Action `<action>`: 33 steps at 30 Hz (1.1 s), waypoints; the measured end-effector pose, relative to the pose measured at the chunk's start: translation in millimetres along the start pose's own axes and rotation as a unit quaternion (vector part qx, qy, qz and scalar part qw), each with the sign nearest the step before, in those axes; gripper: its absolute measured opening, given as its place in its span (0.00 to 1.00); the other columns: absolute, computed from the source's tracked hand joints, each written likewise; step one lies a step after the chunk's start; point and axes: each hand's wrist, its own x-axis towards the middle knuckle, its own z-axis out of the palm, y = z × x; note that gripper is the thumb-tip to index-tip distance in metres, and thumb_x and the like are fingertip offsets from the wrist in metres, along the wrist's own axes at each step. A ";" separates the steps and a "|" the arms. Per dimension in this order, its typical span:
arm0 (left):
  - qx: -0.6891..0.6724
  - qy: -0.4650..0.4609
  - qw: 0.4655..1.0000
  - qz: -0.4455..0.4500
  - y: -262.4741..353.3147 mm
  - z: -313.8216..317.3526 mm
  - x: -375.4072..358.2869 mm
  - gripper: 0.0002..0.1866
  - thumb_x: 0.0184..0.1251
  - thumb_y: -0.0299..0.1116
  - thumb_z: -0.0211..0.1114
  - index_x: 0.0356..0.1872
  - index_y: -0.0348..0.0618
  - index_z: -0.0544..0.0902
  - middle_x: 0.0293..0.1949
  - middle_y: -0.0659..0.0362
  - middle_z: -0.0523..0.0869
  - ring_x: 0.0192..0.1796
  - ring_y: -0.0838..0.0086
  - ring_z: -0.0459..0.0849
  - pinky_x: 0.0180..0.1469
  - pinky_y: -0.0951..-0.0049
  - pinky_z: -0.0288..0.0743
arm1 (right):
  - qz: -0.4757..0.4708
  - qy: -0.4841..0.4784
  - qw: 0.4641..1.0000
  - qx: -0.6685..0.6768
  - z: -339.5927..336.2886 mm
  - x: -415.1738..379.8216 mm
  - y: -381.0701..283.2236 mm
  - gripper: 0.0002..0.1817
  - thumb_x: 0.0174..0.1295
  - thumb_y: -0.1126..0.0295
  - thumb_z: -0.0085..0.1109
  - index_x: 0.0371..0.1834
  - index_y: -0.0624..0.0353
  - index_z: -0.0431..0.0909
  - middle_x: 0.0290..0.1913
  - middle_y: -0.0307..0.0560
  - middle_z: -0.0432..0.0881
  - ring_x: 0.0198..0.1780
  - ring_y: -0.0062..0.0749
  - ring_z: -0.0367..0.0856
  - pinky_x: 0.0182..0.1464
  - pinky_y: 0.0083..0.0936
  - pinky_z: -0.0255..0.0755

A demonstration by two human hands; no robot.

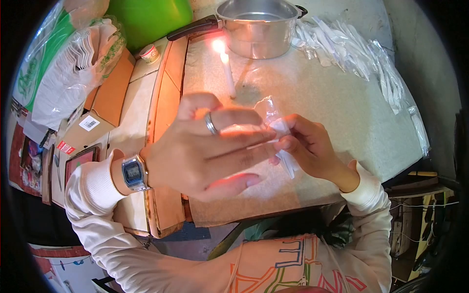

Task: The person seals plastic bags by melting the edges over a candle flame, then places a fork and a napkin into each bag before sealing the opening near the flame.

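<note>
My right hand (pixel 312 146) pinches a small clear plastic wrapper (pixel 269 108) between thumb and fingers. Something white, like the end of a plastic utensil, shows below that grip. From the left reaches my left hand (pixel 210 146), with a ring and a wristwatch (pixel 134 173). Its middle fingers are stretched out with their tips at the wrapper, and its thumb stands apart below. Fingertips partly hide the wrapper's middle. Just beyond the hands, a lit white candle (pixel 228 75) stands upright on the pale-covered table (pixel 234 195).
A steel pot (pixel 259 34) with a black handle stands behind the candle. Several wrapped white utensils (pixel 337 44) lie along the right edge. At left are a cardboard box (pixel 105 105), a bag of white plastic utensils (pixel 80 63), a small cup (pixel 149 53) and a green container (pixel 146 19).
</note>
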 end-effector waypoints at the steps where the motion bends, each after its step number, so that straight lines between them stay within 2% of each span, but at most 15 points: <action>1: 0.023 0.012 1.000 0.009 2.4 3.5 -1.2 0.19 0.60 0.39 0.52 0.47 0.44 0.84 0.46 0.61 0.85 0.49 0.69 0.78 0.53 0.69 0.52 | -0.012 0.003 1.000 -0.019 -0.2 0.4 -0.5 0.13 0.67 0.66 0.53 0.48 0.65 0.72 0.30 0.41 0.80 0.29 0.18 0.79 0.32 0.16 0.73; 4: 0.009 0.061 0.998 0.018 4.3 1.6 0.8 0.16 0.56 0.35 0.57 0.44 0.43 0.83 0.43 0.59 0.85 0.45 0.69 0.79 0.51 0.67 0.56 | -0.016 -0.001 0.999 -0.030 -1.5 0.6 -4.4 0.14 0.67 0.66 0.52 0.47 0.66 0.72 0.30 0.42 0.80 0.29 0.18 0.80 0.32 0.17 0.73; 7: -0.046 0.137 0.985 -0.089 -3.6 -9.5 5.8 0.10 0.56 0.29 0.62 0.39 0.41 0.82 0.38 0.59 0.84 0.40 0.73 0.77 0.46 0.70 0.62 | 0.017 -0.005 0.999 0.049 -0.6 -2.9 2.6 0.14 0.67 0.65 0.52 0.47 0.66 0.72 0.30 0.42 0.80 0.29 0.19 0.80 0.32 0.17 0.73; 10: -0.229 0.194 0.901 -0.314 -2.0 6.4 6.4 0.06 0.58 0.26 0.63 0.36 0.40 0.80 0.35 0.61 0.81 0.37 0.80 0.75 0.42 0.76 0.65 | 0.024 -0.011 0.999 0.044 -0.6 -3.4 1.4 0.14 0.67 0.65 0.52 0.47 0.66 0.72 0.30 0.42 0.80 0.29 0.19 0.80 0.32 0.16 0.73; 11: -0.254 0.133 0.892 -0.349 -4.5 6.0 3.5 0.05 0.62 0.29 0.63 0.36 0.40 0.80 0.33 0.64 0.81 0.36 0.84 0.73 0.40 0.80 0.64 | 0.025 -0.008 0.998 0.051 -0.5 -3.5 1.0 0.14 0.67 0.65 0.52 0.47 0.66 0.72 0.30 0.42 0.80 0.29 0.19 0.80 0.32 0.16 0.73; 17: -0.317 0.085 0.888 -0.322 -2.4 14.2 0.0 0.06 0.63 0.31 0.65 0.33 0.40 0.79 0.28 0.67 0.79 0.32 0.84 0.72 0.39 0.81 0.64 | 0.025 0.001 0.998 0.058 1.9 -2.8 -1.7 0.14 0.67 0.66 0.52 0.47 0.66 0.72 0.30 0.42 0.79 0.28 0.18 0.79 0.32 0.16 0.73; 23: -0.321 0.064 0.879 -0.345 -2.0 16.1 -3.1 0.05 0.64 0.29 0.63 0.31 0.40 0.78 0.29 0.67 0.79 0.33 0.85 0.72 0.38 0.81 0.64 | 0.007 -0.014 0.999 0.051 1.2 -3.1 1.4 0.14 0.67 0.66 0.52 0.48 0.66 0.71 0.30 0.42 0.79 0.28 0.18 0.77 0.31 0.17 0.72; 26: -0.313 0.082 0.878 -0.352 -1.4 14.1 -2.0 0.05 0.64 0.29 0.63 0.33 0.39 0.79 0.32 0.66 0.80 0.35 0.84 0.73 0.40 0.81 0.65 | 0.001 -0.021 0.999 0.048 0.7 -2.5 1.6 0.13 0.67 0.65 0.52 0.47 0.65 0.71 0.29 0.42 0.79 0.28 0.18 0.78 0.31 0.17 0.72; 29: -0.375 0.128 0.841 -0.369 0.4 16.6 2.2 0.06 0.64 0.29 0.64 0.37 0.38 0.80 0.36 0.64 0.82 0.37 0.84 0.75 0.42 0.80 0.68 | 0.007 -0.026 0.998 0.059 3.9 -2.7 1.7 0.14 0.67 0.64 0.52 0.47 0.64 0.72 0.28 0.41 0.79 0.27 0.19 0.78 0.30 0.18 0.73; 33: -0.378 0.106 0.846 -0.362 0.9 17.4 -1.0 0.07 0.63 0.28 0.64 0.40 0.36 0.80 0.37 0.62 0.83 0.38 0.84 0.76 0.41 0.81 0.69 | 0.017 -0.036 0.998 0.055 8.3 -3.3 1.7 0.15 0.67 0.62 0.52 0.46 0.63 0.72 0.27 0.41 0.79 0.26 0.20 0.79 0.29 0.19 0.74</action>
